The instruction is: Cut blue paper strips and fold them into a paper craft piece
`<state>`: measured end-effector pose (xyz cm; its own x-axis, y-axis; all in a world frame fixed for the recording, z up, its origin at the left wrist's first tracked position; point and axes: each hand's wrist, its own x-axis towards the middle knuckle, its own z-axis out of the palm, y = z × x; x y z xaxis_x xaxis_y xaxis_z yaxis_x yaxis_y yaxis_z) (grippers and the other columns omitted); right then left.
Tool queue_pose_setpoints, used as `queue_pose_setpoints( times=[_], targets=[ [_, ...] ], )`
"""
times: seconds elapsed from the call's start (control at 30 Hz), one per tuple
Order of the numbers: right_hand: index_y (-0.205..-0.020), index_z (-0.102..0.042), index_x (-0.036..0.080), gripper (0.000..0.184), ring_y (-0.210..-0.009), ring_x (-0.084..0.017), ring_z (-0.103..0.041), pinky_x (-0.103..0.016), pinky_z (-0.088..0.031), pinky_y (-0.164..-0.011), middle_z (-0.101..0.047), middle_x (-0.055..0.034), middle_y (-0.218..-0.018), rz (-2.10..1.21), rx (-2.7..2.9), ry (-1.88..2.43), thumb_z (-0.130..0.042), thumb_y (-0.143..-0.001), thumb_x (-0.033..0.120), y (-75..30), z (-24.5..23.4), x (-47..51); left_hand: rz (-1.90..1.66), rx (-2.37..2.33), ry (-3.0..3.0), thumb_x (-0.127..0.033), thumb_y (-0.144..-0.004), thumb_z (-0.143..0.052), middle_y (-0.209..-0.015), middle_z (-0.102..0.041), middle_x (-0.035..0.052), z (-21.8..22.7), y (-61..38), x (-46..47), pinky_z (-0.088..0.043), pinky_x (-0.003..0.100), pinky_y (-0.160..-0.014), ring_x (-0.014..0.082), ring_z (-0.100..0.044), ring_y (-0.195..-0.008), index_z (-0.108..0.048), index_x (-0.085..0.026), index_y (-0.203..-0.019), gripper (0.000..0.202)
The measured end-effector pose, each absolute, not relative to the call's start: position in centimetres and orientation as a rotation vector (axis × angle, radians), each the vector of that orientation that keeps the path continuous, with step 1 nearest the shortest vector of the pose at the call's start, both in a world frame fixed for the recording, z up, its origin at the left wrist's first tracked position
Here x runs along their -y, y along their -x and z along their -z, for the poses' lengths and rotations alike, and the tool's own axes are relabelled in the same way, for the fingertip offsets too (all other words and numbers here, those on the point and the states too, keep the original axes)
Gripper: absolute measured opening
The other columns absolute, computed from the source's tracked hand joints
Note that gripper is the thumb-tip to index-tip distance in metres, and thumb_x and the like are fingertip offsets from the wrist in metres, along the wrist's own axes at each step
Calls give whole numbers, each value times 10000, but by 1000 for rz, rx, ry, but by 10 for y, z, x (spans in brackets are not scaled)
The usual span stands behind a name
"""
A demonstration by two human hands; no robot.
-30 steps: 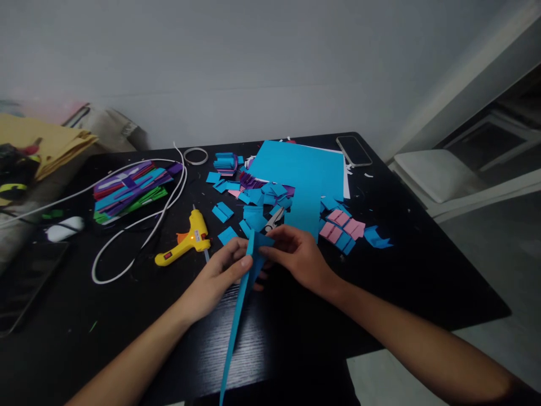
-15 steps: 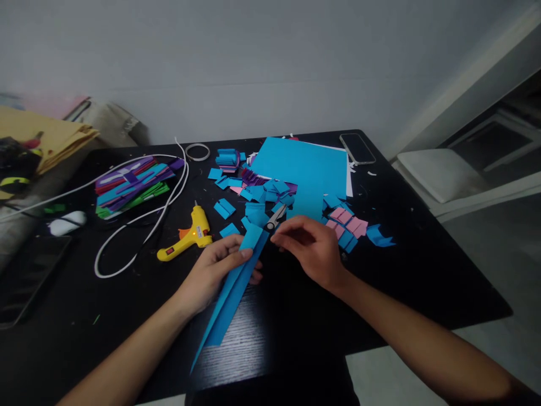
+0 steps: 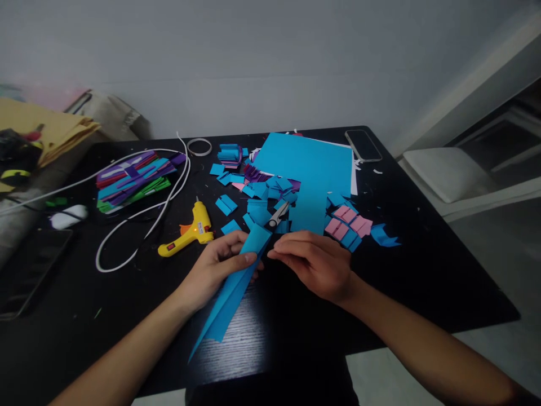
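A long folded strip of blue paper (image 3: pixel 236 287) slants across the front of the table, its lower end spread into two layers. My left hand (image 3: pixel 222 262) is closed on its upper part, thumb on top and fingers underneath. Just right of the strip, my right hand (image 3: pixel 316 262) is held in a pinch, apart from the paper; anything between the fingertips is too small to make out. Beyond the hands lie scissors (image 3: pixel 279 215) and several small folded blue paper pieces (image 3: pixel 258 211). Pink folded pieces (image 3: pixel 346 214) lie past my right hand.
A yellow glue gun (image 3: pixel 196 228) lies left of my left hand, near a looped white cable (image 3: pixel 98 254). Bundled coloured strips (image 3: pixel 135 180), a tape ring (image 3: pixel 199 148), large blue sheets (image 3: pixel 308 163) and a phone (image 3: pixel 362 145) are farther back. Another dark device (image 3: pixel 29 276) lies far left.
My right hand has dropped slightly toward me, still pinched. The left hand keeps its hold, and the strip has tilted a little, its inner fold showing less. The view has shifted slightly.
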<state>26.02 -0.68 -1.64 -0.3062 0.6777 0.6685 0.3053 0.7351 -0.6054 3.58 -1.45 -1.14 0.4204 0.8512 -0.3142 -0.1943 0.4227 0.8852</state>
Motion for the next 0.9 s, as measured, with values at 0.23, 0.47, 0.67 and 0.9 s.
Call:
queue_pose_setpoints(
  times=[0.23,0.47,0.67,0.9],
  targets=[
    [-948,-762,250,65,-690,-156,-743,-300,-632,-660,-801,-19,-872,-756,1658,933,-708,-969,219,-254,16,3,-748,-901,-878,-337,-858,-809,-791,-730,27,11,-35,15,-580,217,-581,126,-680,-624,-678,-165,-992,254],
    [-839,-736,231,85,-717,-163,-720,-288,-595,-642,-784,-25,-831,-701,1689,969,-800,-894,242,-254,16,2,-768,-867,-879,-311,-875,-797,-804,-721,18,13,-35,15,-602,217,-566,119,-683,-623,-673,-166,-1003,229],
    [-799,-680,215,142,-661,-134,-668,-253,-567,-594,-727,-4,-765,-690,1648,979,-789,-890,222,-253,17,0,-752,-889,-872,-317,-873,-797,-812,-716,18,13,-36,15,-624,239,-541,130,-687,-619,-658,-159,-999,245],
    [-765,-599,209,204,-633,-112,-607,-241,-533,-586,-631,20,-717,-748,1626,959,-749,-901,190,-253,18,-1,-746,-905,-879,-317,-870,-796,-807,-702,13,12,-35,17,-628,235,-507,127,-681,-605,-646,-154,-981,248]
  ],
)
